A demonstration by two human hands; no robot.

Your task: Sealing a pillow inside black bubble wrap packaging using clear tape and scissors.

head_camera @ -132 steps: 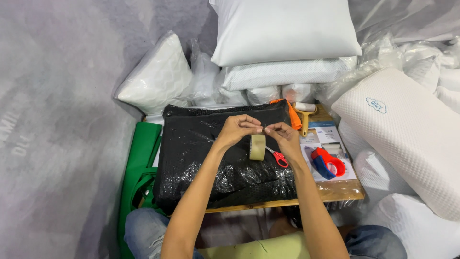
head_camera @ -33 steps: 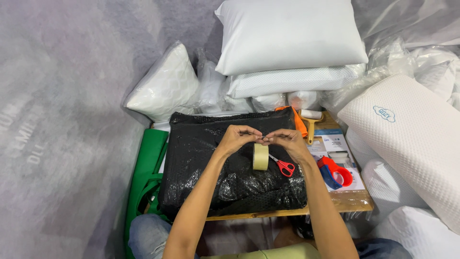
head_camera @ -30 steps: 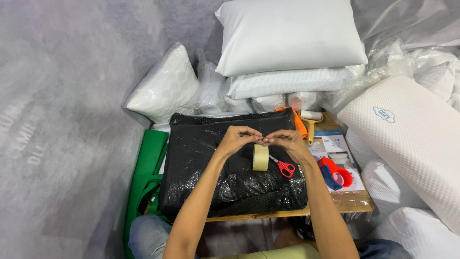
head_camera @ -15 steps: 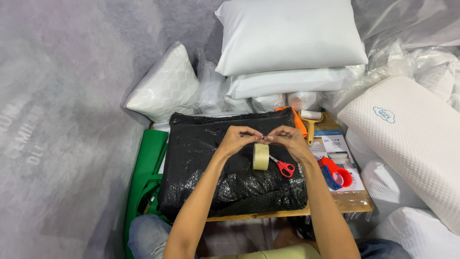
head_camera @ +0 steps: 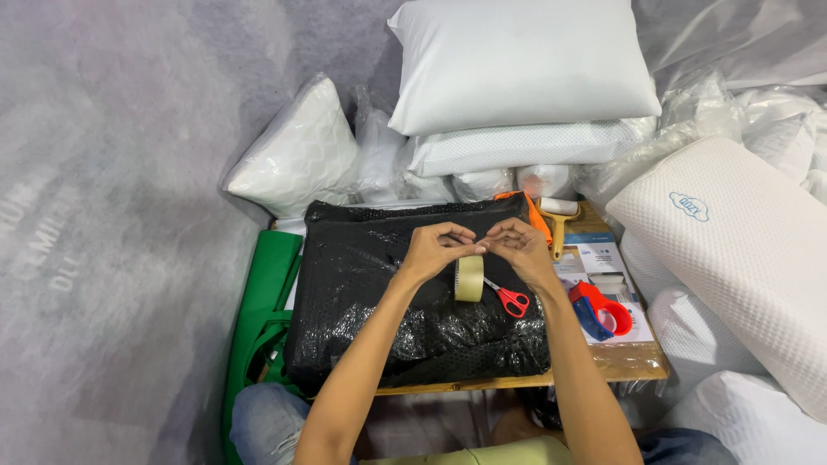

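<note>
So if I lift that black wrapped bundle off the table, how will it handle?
The black bundle looks soft and floppy: its film is wrinkled and sagging. Probably light for its bulk, like the pillows behind. The glossy wrap may be slippery, so it could slide off the table.

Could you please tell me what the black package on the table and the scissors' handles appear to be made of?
Black package: apparently glossy plastic film, wrinkled with bright glints. Scissors: red handles look like smooth moulded plastic; the blades are hardly visible.
</note>
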